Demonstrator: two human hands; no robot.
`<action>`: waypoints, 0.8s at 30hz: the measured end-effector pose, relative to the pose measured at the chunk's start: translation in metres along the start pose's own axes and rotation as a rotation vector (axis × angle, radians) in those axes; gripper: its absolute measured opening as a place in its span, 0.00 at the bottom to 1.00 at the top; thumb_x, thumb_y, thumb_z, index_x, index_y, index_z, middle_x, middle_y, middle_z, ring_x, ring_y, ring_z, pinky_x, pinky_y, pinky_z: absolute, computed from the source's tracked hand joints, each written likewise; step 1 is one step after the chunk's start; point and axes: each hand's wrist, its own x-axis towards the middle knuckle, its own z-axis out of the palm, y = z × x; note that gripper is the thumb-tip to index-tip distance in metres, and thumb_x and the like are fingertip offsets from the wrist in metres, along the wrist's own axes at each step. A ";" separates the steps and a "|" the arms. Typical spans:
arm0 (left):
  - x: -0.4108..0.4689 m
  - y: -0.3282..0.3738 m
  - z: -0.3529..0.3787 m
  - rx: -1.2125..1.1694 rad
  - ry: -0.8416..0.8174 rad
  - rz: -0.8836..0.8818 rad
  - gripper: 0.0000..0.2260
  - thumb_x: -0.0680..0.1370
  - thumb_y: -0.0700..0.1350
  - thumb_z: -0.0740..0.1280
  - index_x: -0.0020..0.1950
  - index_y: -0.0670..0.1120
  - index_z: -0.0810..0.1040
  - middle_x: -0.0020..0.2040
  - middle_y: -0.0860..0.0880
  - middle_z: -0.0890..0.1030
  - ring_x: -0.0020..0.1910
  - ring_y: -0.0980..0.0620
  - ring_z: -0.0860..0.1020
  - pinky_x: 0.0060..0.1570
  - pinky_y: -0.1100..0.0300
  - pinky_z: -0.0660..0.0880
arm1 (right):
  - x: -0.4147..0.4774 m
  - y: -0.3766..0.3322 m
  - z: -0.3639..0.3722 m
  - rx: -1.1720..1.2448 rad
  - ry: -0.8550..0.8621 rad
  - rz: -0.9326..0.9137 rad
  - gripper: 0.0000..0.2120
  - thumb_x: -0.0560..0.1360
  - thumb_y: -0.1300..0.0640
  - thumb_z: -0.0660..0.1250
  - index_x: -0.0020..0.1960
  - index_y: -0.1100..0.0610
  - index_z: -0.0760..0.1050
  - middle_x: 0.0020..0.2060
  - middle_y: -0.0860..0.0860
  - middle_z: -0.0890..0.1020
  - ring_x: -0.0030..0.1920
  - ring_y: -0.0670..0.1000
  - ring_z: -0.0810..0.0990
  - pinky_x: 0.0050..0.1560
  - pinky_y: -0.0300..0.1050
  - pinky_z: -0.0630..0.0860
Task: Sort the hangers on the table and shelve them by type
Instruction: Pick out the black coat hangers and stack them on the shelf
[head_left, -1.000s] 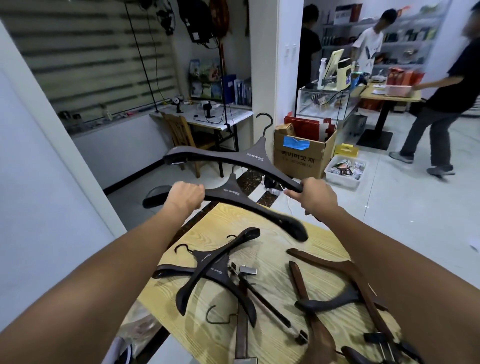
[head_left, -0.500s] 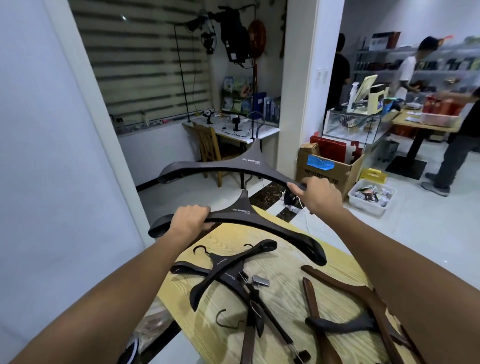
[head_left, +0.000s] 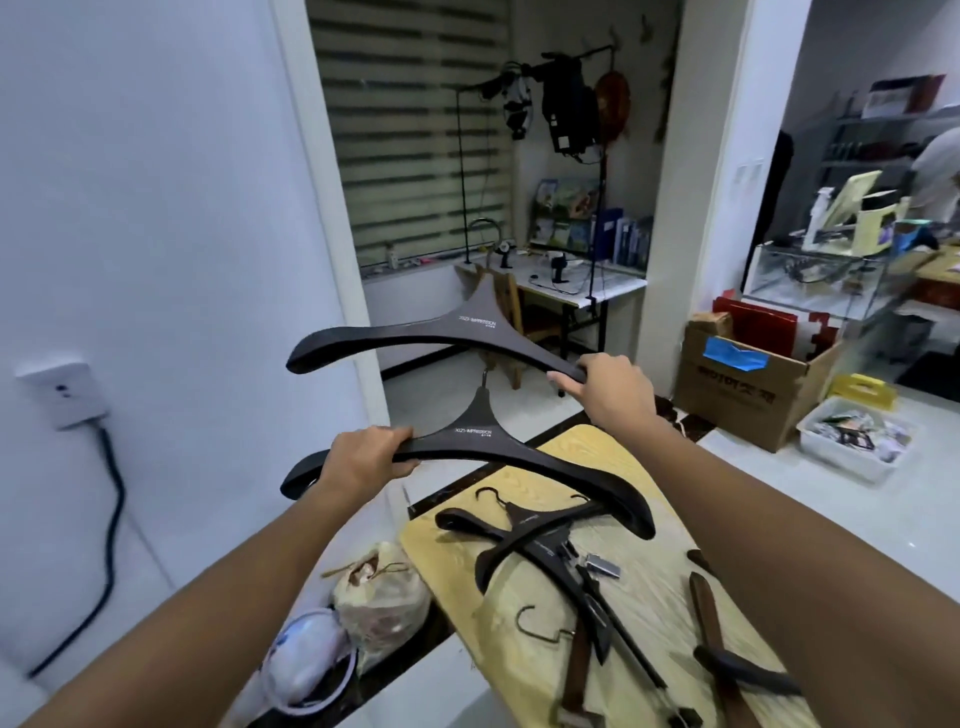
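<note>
Left hand (head_left: 363, 457), right hand (head_left: 613, 389) grip hangers (head_left: 478, 434); bin (head_left: 852, 463) cluttered.

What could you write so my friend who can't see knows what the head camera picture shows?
A person's left hand grips a near dark hanger and the right hand grips a far dark hanger, both held up in the air with a wooden table below. Other hangers, dark and brown, lie jumbled on it.
</note>
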 end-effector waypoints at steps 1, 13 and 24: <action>-0.012 -0.010 -0.005 0.008 0.006 -0.022 0.13 0.78 0.57 0.61 0.55 0.50 0.73 0.50 0.52 0.81 0.49 0.49 0.79 0.39 0.59 0.67 | -0.005 -0.013 0.003 0.010 -0.001 -0.017 0.24 0.75 0.36 0.60 0.49 0.57 0.77 0.39 0.54 0.79 0.44 0.58 0.80 0.38 0.45 0.71; -0.147 -0.103 -0.058 0.112 -0.068 -0.216 0.14 0.78 0.58 0.61 0.55 0.49 0.75 0.49 0.51 0.81 0.49 0.49 0.79 0.40 0.59 0.66 | -0.065 -0.153 0.013 0.123 -0.095 -0.200 0.22 0.76 0.38 0.61 0.47 0.57 0.79 0.39 0.54 0.79 0.43 0.58 0.79 0.38 0.45 0.68; -0.285 -0.167 -0.081 0.123 -0.102 -0.493 0.15 0.77 0.58 0.62 0.52 0.48 0.75 0.47 0.50 0.81 0.48 0.47 0.79 0.40 0.59 0.67 | -0.119 -0.274 0.041 0.243 -0.209 -0.468 0.23 0.76 0.38 0.61 0.37 0.57 0.73 0.33 0.53 0.75 0.37 0.57 0.74 0.35 0.44 0.65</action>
